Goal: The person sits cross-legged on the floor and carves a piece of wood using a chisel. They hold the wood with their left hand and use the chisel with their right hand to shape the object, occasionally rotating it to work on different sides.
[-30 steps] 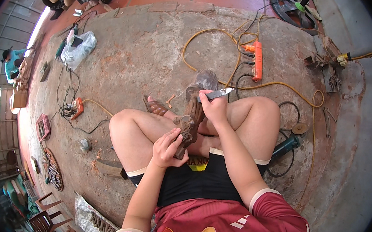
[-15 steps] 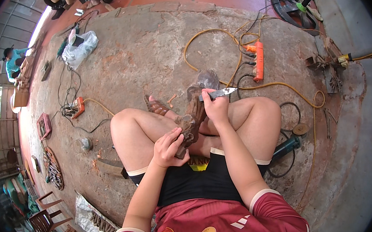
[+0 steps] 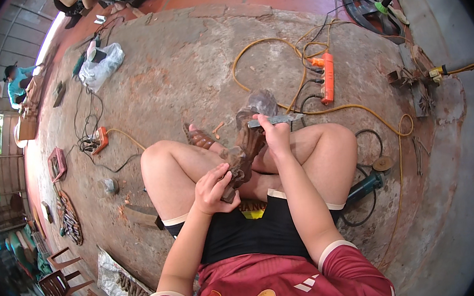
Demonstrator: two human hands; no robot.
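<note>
I sit on a concrete floor with my knees bent. A dark brown carved wooden piece [image 3: 244, 154] rests between my thighs. My left hand [image 3: 213, 190] grips its near, lower end. My right hand [image 3: 275, 134] is closed on a flat grey metal file [image 3: 287, 118] laid across the upper end of the carving. My sandalled foot [image 3: 200, 138] shows just beyond the carving.
An orange power strip [image 3: 326, 76] with yellow cable [image 3: 373, 111] lies ahead to the right. An angle grinder [image 3: 366, 184] lies by my right thigh. A white bag [image 3: 100, 66] lies far left, and a small orange socket box [image 3: 99, 140] nearer. Another person [image 3: 17, 78] sits at the far left.
My right hand has shifted the file slightly across the top of the carving. My left hand keeps its grip on the lower end.
</note>
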